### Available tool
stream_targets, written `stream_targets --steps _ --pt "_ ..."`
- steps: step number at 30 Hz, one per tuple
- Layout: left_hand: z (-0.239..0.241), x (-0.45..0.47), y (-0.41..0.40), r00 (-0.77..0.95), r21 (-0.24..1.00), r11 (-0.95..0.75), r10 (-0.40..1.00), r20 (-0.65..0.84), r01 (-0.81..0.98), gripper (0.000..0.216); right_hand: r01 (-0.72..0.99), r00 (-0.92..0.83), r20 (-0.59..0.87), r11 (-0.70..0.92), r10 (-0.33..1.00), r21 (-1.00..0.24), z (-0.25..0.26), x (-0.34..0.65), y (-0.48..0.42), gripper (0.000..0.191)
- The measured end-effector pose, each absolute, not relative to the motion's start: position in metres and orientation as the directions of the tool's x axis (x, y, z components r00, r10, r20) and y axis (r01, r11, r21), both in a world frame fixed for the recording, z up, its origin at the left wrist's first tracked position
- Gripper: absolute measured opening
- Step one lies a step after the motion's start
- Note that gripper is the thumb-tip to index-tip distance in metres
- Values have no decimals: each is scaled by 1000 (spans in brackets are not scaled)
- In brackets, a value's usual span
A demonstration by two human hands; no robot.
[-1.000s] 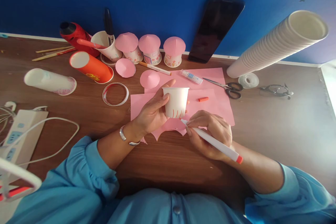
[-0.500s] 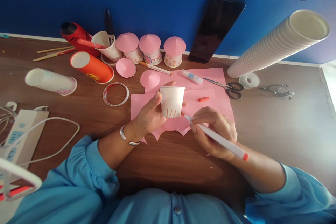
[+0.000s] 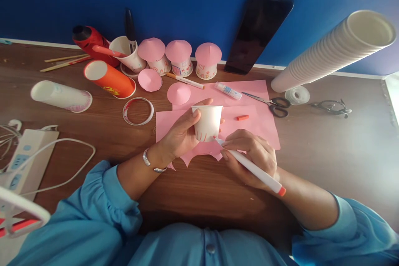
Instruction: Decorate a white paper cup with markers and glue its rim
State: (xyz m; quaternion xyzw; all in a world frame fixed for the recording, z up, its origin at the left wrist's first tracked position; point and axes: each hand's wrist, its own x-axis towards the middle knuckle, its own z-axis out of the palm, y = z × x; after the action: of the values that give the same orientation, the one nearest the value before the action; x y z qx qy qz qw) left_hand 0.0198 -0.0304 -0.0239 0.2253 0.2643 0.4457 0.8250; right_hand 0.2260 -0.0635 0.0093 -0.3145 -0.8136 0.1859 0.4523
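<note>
1. White, thin-walled small paper cup (image 3: 208, 122) sits in the head view, held above the pink paper sheets (image 3: 262, 120) on the brown wooden table (image 3: 327, 153). The left hand (image 3: 181, 135) wraps it from the side, thumb over the rim and fingers curled round the back. Short orange strokes show near its base.

2. Such a cup is, by the look of it, very light and easily crushed; its rolled rim and base are the stiffest places to grip, so a loose side hold like this one suits it. The waxy wall may be a little slippery.

3. The right hand (image 3: 249, 156) pinches a white marker pen with an orange end cap (image 3: 252, 168), fingers closed on the barrel, with the tip touching the cup's lower edge.

4. Beyond lie black-handled scissors (image 3: 274, 106), a small glue tube (image 3: 228, 90), three pink-roofed decorated cups (image 3: 179, 56) and a long stack of white paper cups (image 3: 330, 50).

5. Against half a second ago, the pen tip has moved in from just beside the cup to meet it, the cup has tilted slightly, and the pen's capped end has swung nearer the body.
</note>
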Motion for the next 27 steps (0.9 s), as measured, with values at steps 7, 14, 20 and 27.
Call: stream_targets --steps 7,14,20,27 --pt "-25 20 -31 474 591 503 853 -220 -630 68 356 -395 627 741 671 -569 8 225 -63 17" --pt "-24 20 -30 470 592 497 856 -215 -634 63 330 -414 622 747 664 -577 10 225 -64 14" --pt "-24 20 -31 471 615 496 854 -220 -612 62 327 -429 615 748 662 -577 9 223 -64 16" --pt "-23 20 -31 472 629 495 853 -223 -599 68 336 -429 613 747 664 -574 9 225 -64 18"
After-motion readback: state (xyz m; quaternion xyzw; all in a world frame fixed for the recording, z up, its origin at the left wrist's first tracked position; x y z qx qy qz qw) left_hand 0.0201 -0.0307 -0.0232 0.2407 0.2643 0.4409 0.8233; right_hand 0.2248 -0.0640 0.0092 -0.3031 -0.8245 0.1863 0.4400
